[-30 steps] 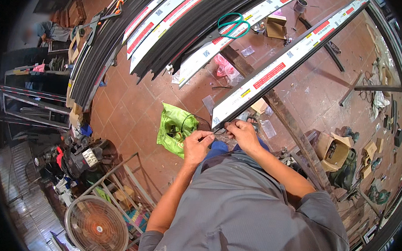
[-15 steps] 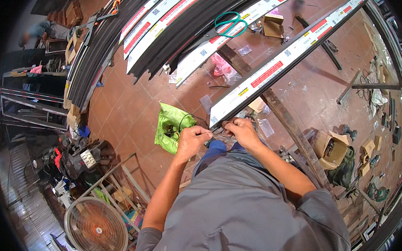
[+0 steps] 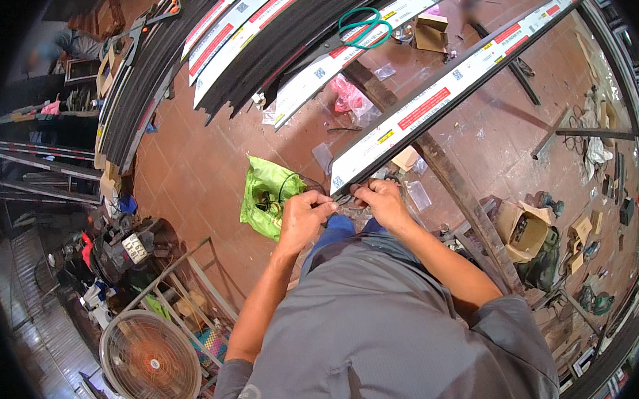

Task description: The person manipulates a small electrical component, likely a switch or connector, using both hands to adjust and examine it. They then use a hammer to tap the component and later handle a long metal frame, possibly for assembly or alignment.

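A long aluminium profile (image 3: 427, 107) with a white and red printed film runs from the far right to its angled near end in front of me. At that end my left hand (image 3: 306, 218) pinches thumb and fingers together; what lies in them is too small to make out. Close by, my right hand (image 3: 383, 203) has its fingers curled in at the underside of the profile's tip, and whatever they hold is hidden. A bright green bag (image 3: 262, 173) with dark cords and small metal parts in it stands just left of my left hand.
More black and white profiles (image 3: 270, 54) lie at the far left, a teal loop (image 3: 365, 46) over one. A dark metal bar (image 3: 465, 205) passes under the profile. To the right sits an open cardboard box (image 3: 527, 250); a round fan (image 3: 128, 363) stands at the lower left.
Both hands stay at the profile's end, with a small shift of the fingers. The whole view has moved slightly.
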The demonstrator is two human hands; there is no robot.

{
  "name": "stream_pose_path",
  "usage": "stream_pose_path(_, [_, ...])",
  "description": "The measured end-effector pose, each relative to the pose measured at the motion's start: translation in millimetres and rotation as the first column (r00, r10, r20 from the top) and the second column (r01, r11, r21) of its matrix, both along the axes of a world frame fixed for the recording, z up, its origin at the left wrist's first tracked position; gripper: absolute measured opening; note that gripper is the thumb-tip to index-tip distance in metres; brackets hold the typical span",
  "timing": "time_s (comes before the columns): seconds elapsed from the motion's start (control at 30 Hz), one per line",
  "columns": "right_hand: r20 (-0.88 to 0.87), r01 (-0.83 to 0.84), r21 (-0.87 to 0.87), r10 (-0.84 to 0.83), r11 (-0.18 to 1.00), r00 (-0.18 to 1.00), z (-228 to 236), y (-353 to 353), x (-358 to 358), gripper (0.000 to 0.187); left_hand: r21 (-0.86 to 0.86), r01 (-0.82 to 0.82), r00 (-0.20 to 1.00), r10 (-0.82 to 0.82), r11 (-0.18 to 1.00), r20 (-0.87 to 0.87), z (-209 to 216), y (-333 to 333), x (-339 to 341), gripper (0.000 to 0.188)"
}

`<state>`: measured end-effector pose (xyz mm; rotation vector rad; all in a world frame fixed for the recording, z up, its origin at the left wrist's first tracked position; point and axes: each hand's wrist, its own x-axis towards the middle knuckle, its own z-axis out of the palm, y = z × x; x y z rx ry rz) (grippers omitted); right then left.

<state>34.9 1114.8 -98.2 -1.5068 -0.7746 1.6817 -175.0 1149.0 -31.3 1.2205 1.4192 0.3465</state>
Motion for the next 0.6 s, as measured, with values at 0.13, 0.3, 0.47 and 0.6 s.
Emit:
stream_pose_path(0.13, [0.009,-0.016,-0.005,0.016,1.000,1.000,1,0,0,0.030,-0.092,-0.032,0.989,0.045,0.995,0.144,-23,-5,-14,0.016])
stream_pose_path(0.3, [-0.045,0.014,-0.015,-0.015,1.000,0.999,10,2,-1,0.029,-0.184,-0.274,0.868,0.325,0.944,0.375,-55,-32,-11,0.016])
stream_pose_path(0.47, [-0.096,0.023,-0.087,-0.031,0.996,0.995,5,-3,-2,0.030,-0.176,-0.329,0.853,0.372,0.928,0.366,-63,-52,-27,0.016])
stream_pose_path(0.6, [-0.096,0.032,-0.089,-0.040,0.996,0.995,2,0,-2,0.029,-0.059,-0.291,0.914,0.296,0.955,0.278,-44,-39,-19,0.013])
